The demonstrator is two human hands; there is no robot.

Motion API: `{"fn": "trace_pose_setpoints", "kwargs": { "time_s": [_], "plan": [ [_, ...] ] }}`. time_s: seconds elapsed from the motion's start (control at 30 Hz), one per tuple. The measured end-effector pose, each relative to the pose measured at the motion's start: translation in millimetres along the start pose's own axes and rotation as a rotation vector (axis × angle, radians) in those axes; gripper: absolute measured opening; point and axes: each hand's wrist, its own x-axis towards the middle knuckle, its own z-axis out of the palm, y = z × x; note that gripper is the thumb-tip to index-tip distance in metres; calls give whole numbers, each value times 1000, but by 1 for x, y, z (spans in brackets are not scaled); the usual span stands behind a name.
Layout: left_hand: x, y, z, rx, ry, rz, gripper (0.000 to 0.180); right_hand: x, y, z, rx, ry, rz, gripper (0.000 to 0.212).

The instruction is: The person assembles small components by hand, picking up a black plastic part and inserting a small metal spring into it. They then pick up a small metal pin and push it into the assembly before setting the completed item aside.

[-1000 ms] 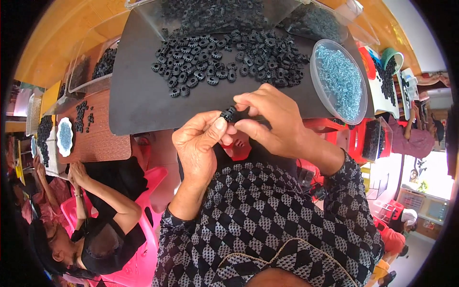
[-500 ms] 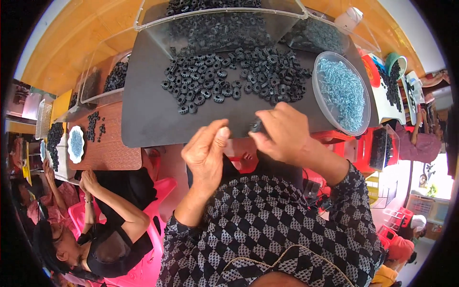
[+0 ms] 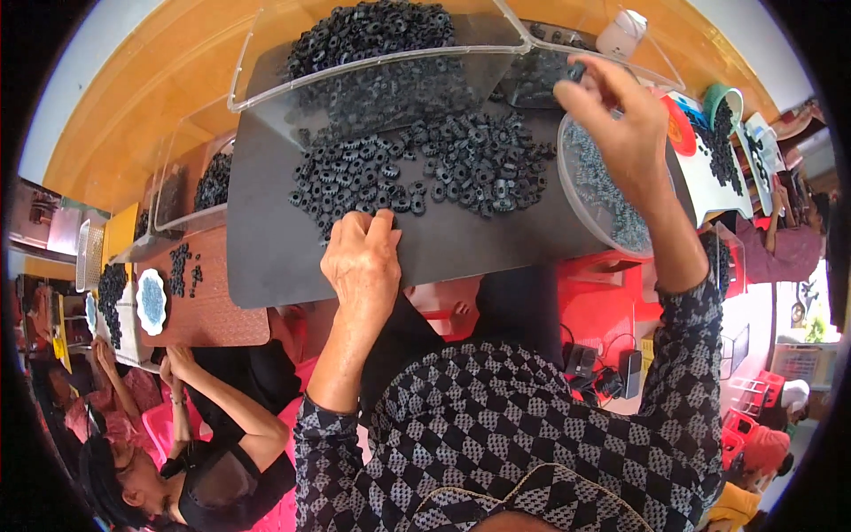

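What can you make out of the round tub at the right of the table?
The round tub looks like clear, frosted plastic, with a rim and a low wall. It sits open side up on the dark table, to the right of the black pieces. Small, glassy blue pieces fill its bottom. The right forearm hides part of it; whether they touch can't be told.

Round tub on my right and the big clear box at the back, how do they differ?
The round tub is circular and shallow; the big box is straight-sided and deeper. The tub holds pale blue pieces, the box black pieces. Your right hand hides part of the tub, none of the box. Both are see-through.
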Motion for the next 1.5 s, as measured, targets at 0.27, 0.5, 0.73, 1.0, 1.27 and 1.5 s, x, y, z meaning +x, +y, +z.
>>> {"fn": "trace_pose_setpoints", "kwargs": {
  "time_s": [0.27,0.5,0.73,1.0,1.27,1.5],
  "plan": [
    [-1,2,-8,-10,48,12,16,75,59,2,-153,93,-13,25],
    [0,3,-2,-133,-32,-44,22,99,109,-1,-543,-53,124,23],
    [-5,1,-3,-307,-121,-161,33,35,53,3,-387,209,-427,21],
    [-12,10,-21,-845,-143,-426,17,-63,-22,38,29,-154,-306,16],
    [-9,30,-32,-1308,-183,-663,19,-105,-39,52,239,-272,-234,18],
    [-21,26,-17,-1164,-135,-532,17,-105,11,3,-88,-80,-137,16]
  ]
}}
